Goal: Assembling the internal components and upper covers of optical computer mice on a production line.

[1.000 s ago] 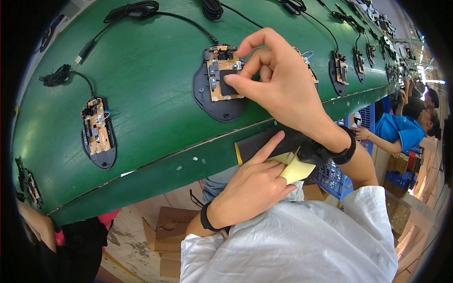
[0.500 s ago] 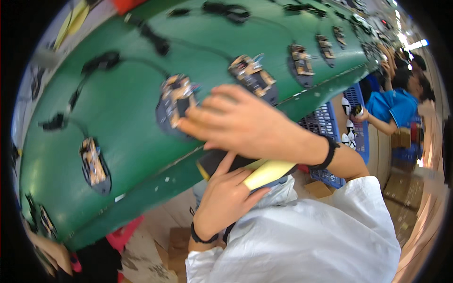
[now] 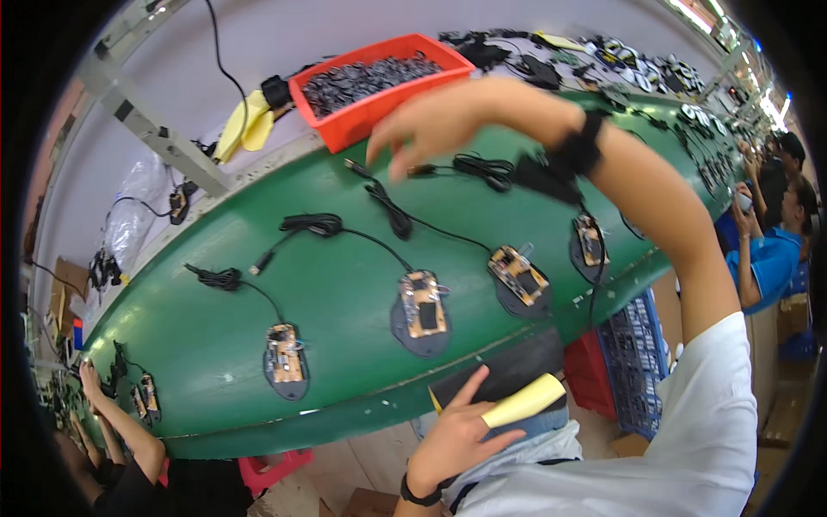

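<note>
My right hand [image 3: 428, 122] is stretched out over the green belt [image 3: 345, 267], fingers apart and holding nothing, just in front of a red bin [image 3: 379, 121] full of small dark parts. My left hand [image 3: 452, 439] is low by my lap, against a dark pad [image 3: 517, 366], with a yellow rolled piece [image 3: 525, 401] held at its fingers. Dark oval bases carrying bare circuit boards lie in a row on the belt, one [image 3: 422, 312] nearest my left hand, another [image 3: 519, 274] to its right and a third [image 3: 284, 358] to its left.
Coiled black cables [image 3: 310, 226] trail from the boards across the belt. A blue crate [image 3: 637, 353] and a red crate [image 3: 590, 375] stand under the belt's near edge. A person in blue [image 3: 771, 258] works at the right; another person's hands [image 3: 95, 379] are at the lower left.
My right hand left the circuit board it was touching and reached up across the belt toward the red bin. The view swung upward. My left hand stayed by my lap.
</note>
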